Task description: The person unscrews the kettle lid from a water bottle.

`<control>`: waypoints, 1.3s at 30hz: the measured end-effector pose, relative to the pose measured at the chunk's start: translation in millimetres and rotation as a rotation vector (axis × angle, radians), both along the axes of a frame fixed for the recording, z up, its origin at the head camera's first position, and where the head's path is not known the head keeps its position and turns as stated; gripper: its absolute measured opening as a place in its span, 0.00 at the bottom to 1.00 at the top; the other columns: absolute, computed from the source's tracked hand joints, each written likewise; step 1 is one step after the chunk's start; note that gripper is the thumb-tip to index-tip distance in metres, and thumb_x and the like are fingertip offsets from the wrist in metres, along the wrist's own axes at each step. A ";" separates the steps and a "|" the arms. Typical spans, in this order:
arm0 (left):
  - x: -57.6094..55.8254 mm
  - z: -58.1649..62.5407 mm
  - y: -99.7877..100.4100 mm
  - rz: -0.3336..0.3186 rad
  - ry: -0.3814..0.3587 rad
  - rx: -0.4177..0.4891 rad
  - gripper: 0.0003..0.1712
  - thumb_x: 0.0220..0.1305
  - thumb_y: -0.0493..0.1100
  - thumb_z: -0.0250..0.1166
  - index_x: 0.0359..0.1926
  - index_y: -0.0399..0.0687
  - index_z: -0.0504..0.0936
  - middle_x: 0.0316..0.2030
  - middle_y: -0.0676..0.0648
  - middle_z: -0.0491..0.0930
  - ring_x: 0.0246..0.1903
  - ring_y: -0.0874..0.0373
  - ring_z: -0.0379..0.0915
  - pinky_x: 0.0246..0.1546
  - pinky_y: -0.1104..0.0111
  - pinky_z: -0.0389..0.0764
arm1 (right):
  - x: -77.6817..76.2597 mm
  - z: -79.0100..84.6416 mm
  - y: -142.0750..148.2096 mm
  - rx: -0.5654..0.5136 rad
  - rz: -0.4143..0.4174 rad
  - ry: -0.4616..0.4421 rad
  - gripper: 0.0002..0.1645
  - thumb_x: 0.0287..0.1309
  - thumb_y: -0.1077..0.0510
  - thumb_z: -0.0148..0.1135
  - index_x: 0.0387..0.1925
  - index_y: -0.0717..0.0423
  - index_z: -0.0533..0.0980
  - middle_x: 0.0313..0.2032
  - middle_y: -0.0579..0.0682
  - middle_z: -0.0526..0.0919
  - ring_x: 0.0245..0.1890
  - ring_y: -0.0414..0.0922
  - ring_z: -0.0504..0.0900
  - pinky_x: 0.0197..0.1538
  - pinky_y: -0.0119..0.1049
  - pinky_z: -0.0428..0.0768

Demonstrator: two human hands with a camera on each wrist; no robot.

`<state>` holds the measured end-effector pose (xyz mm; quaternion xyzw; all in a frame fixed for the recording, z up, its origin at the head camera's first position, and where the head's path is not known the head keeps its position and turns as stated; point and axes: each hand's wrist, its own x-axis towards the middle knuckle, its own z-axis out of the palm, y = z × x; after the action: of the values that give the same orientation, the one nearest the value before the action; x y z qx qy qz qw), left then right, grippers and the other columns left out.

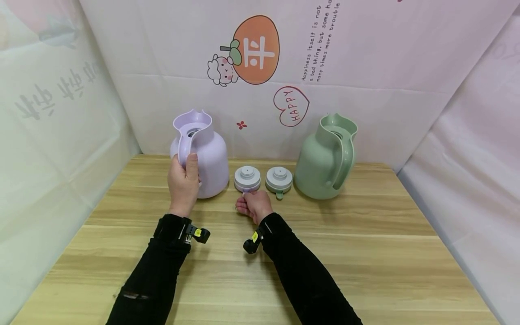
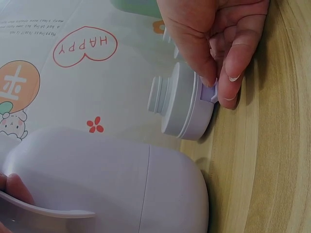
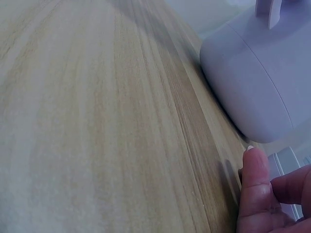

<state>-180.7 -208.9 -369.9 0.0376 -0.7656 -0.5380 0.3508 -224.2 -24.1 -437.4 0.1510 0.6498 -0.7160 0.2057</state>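
Note:
A lilac jug (image 1: 213, 162) stands upright at the left with its top uncovered. My left hand (image 1: 183, 180) grips its handle, thumb lying along the front. Two grey lids stand on the table between the jugs. The left lid (image 1: 247, 177) has a lilac tab (image 2: 209, 91), which my right hand (image 1: 255, 205) pinches between thumb and finger. In the left wrist view this lid sits on the wood, stopper part up. The other lid (image 1: 279, 178), with a green tab, is just right of it, untouched. A green jug (image 1: 318, 167), also uncovered, stands upright at the right.
The wooden table (image 1: 227, 280) carries everything. Behind the jugs rises a white printed cloth (image 1: 170, 54), close to the table's back edge. More pale cloth (image 1: 44, 149) hangs along the left side, and another sheet (image 1: 471, 149) along the right.

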 end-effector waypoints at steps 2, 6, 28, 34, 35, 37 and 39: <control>-0.2 -0.4 0.0 0.001 0.001 0.001 0.24 0.80 0.59 0.54 0.45 0.39 0.72 0.24 0.50 0.72 0.19 0.65 0.70 0.21 0.74 0.73 | 0.1 0.1 0.4 0.001 0.000 0.000 0.16 0.77 0.63 0.52 0.54 0.72 0.77 0.34 0.56 0.87 0.28 0.40 0.88 0.36 0.32 0.87; -0.7 -0.7 0.0 0.004 0.004 -0.002 0.25 0.80 0.59 0.53 0.45 0.38 0.72 0.24 0.50 0.72 0.20 0.65 0.70 0.22 0.74 0.72 | 0.3 -0.4 1.0 0.004 0.001 0.004 0.16 0.77 0.62 0.52 0.53 0.72 0.78 0.34 0.56 0.88 0.28 0.40 0.88 0.36 0.31 0.87; 0.0 1.7 2.1 0.017 -0.005 -0.002 0.23 0.79 0.60 0.54 0.42 0.43 0.72 0.23 0.50 0.73 0.20 0.64 0.71 0.21 0.74 0.73 | 0.1 -1.6 3.2 -0.003 0.015 0.023 0.19 0.76 0.61 0.52 0.55 0.73 0.77 0.38 0.59 0.88 0.30 0.42 0.88 0.37 0.33 0.88; 1.0 1.9 2.1 0.020 -0.007 0.003 0.24 0.80 0.60 0.54 0.43 0.42 0.72 0.24 0.49 0.73 0.21 0.64 0.71 0.21 0.74 0.73 | 1.6 -0.6 4.4 0.008 0.033 0.024 0.20 0.75 0.61 0.52 0.56 0.73 0.78 0.41 0.60 0.88 0.31 0.43 0.88 0.39 0.34 0.88; 1.1 1.9 2.1 0.022 -0.008 0.005 0.24 0.80 0.60 0.53 0.43 0.42 0.72 0.24 0.49 0.73 0.21 0.64 0.71 0.21 0.74 0.73 | 1.6 -0.5 4.7 0.010 0.036 0.022 0.20 0.75 0.61 0.53 0.56 0.73 0.78 0.41 0.61 0.88 0.31 0.43 0.89 0.39 0.34 0.88; 1.1 1.6 1.8 0.027 -0.013 0.006 0.24 0.80 0.61 0.53 0.44 0.42 0.72 0.25 0.49 0.74 0.21 0.64 0.72 0.22 0.74 0.74 | 2.1 -0.7 5.4 0.015 0.045 0.020 0.19 0.75 0.61 0.53 0.55 0.73 0.78 0.42 0.61 0.88 0.32 0.43 0.88 0.39 0.35 0.88; 1.2 1.3 1.3 0.032 -0.017 0.007 0.24 0.80 0.60 0.53 0.45 0.42 0.72 0.26 0.49 0.75 0.22 0.64 0.73 0.23 0.74 0.74 | 2.9 -0.8 6.1 0.021 0.056 0.019 0.19 0.74 0.60 0.53 0.55 0.72 0.78 0.42 0.60 0.87 0.32 0.43 0.88 0.39 0.35 0.88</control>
<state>-179.5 -207.6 -368.6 0.0555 -0.7660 -0.5344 0.3530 -221.4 -18.0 -438.2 0.1283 0.6631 -0.7045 0.2179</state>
